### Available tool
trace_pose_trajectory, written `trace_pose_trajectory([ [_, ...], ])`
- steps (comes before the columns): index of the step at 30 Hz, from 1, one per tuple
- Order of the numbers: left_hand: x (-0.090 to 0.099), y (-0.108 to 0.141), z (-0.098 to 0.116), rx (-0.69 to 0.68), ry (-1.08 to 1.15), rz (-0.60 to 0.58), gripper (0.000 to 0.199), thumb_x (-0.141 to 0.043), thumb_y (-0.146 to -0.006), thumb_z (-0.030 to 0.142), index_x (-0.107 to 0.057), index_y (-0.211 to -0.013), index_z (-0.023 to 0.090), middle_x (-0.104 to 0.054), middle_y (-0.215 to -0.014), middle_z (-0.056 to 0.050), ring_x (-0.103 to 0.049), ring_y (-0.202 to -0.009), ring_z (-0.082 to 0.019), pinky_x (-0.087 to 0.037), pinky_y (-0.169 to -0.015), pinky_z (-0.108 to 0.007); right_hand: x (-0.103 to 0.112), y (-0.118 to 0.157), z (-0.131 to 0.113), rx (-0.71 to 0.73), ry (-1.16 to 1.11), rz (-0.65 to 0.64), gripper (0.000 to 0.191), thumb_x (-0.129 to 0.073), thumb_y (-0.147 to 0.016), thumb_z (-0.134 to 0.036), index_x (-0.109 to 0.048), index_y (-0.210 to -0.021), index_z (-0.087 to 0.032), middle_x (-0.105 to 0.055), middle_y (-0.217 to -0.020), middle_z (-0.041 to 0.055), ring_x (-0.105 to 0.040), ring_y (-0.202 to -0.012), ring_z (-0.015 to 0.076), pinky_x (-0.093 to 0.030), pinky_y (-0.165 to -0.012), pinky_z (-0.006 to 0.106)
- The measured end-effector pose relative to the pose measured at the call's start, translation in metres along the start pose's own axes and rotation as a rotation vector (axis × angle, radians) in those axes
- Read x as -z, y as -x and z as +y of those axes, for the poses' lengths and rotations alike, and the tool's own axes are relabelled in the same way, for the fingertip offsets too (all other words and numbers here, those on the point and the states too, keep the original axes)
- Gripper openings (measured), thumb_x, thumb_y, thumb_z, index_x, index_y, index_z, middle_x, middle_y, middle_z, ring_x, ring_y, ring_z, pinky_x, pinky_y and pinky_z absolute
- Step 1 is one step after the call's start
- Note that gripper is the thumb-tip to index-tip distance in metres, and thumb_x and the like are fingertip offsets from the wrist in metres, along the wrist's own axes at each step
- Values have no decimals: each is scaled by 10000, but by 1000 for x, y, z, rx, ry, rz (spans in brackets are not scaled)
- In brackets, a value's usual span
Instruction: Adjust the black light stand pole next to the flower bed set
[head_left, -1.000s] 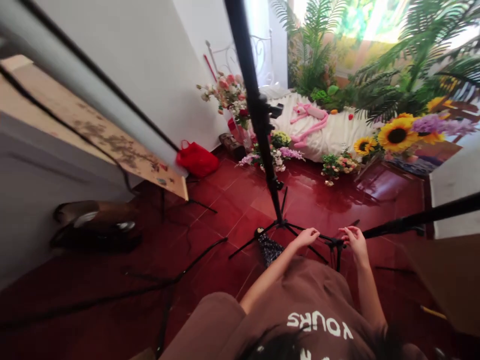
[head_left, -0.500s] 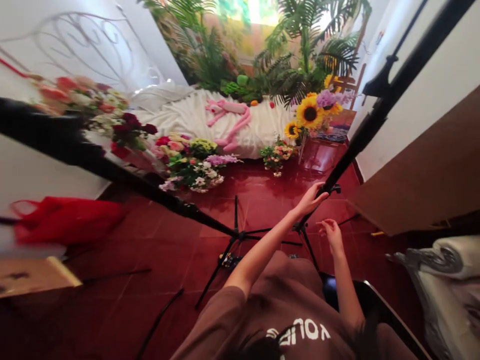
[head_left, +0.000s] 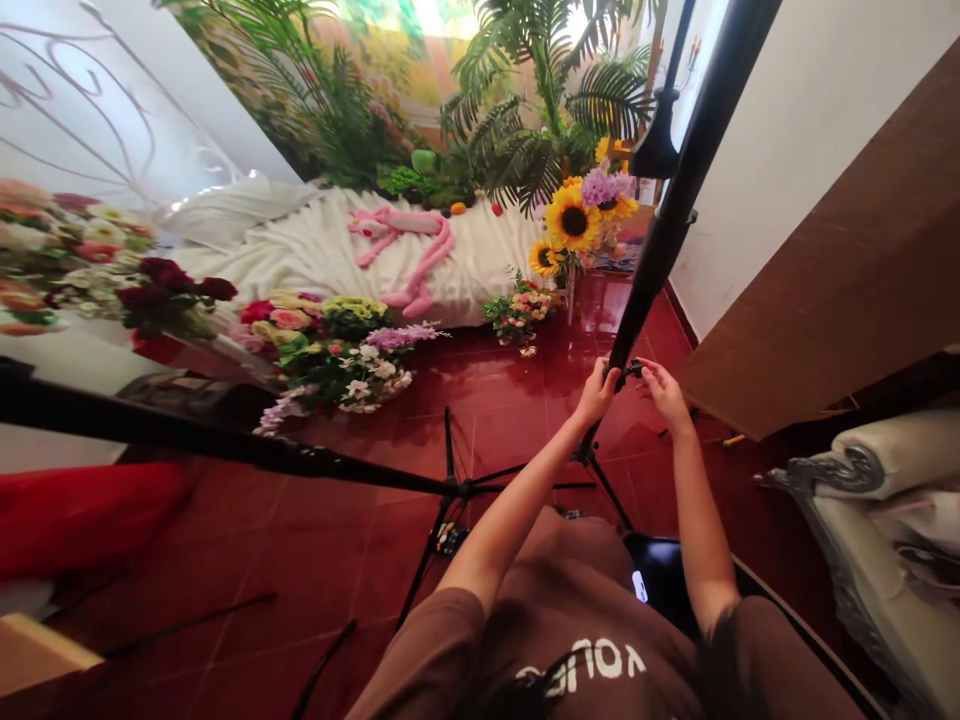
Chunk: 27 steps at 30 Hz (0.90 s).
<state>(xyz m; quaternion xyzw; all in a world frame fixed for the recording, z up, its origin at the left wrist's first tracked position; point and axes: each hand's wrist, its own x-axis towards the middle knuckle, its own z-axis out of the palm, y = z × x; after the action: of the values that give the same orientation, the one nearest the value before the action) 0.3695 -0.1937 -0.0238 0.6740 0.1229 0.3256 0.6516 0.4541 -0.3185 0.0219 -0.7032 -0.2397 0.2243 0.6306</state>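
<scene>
A black light stand (head_left: 660, 235) rises at a tilt in front of me, its legs spread on the red floor. My left hand (head_left: 598, 393) is closed around its pole, low on the stand. Just to the right, my right hand (head_left: 663, 392) pinches the small black locking knob (head_left: 635, 369) that sticks out from the pole. A second black stand (head_left: 330, 462) leans away to the left, with neither hand touching it.
Flower bunches (head_left: 360, 350) and sunflowers (head_left: 572, 220) stand before a white draped bed (head_left: 292, 240) with a pink plush toy (head_left: 409, 225). A brown board (head_left: 825, 270) leans at right, above a cream sofa (head_left: 862, 530). A red bag (head_left: 82, 515) lies at left.
My right hand has moved up and left from free air onto the knob. My left hand has wrapped round the pole. The view has turned to the right.
</scene>
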Motion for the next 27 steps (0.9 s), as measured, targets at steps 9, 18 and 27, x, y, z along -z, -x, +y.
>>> trace_pose_trajectory([
  [9, 2, 1, 8, 14, 14, -34, 497, -419, -863, 692, -447, -918, 199, -549, -719, 19, -509, -620, -104, -415, -604, -234, 32, -57, -67, -23, 310, -600, 332, -815, -599, -249, -740, -907, -152, -751, -807, 33, -680, -743, 153, -565, -718, 318],
  [18, 0, 2, 9, 21, 20, -1, 504, -444, -844, 703, -453, -901, 203, -513, -678, 41, -486, -588, -95, -405, -593, -231, 21, -89, -82, 171, 688, -513, 161, -812, -629, -218, -659, -584, -192, -634, -519, -46, -588, -512, 126, -467, -564, 260],
  [27, -4, 5, 18, 28, 36, 49, 542, -439, -816, 745, -448, -856, 204, -540, -667, 30, -490, -581, -104, -394, -587, -239, 24, -59, -73, 518, 1000, -512, 207, -807, -657, -236, -623, -747, -206, -672, -784, 29, -574, -748, 195, -433, -740, 313],
])
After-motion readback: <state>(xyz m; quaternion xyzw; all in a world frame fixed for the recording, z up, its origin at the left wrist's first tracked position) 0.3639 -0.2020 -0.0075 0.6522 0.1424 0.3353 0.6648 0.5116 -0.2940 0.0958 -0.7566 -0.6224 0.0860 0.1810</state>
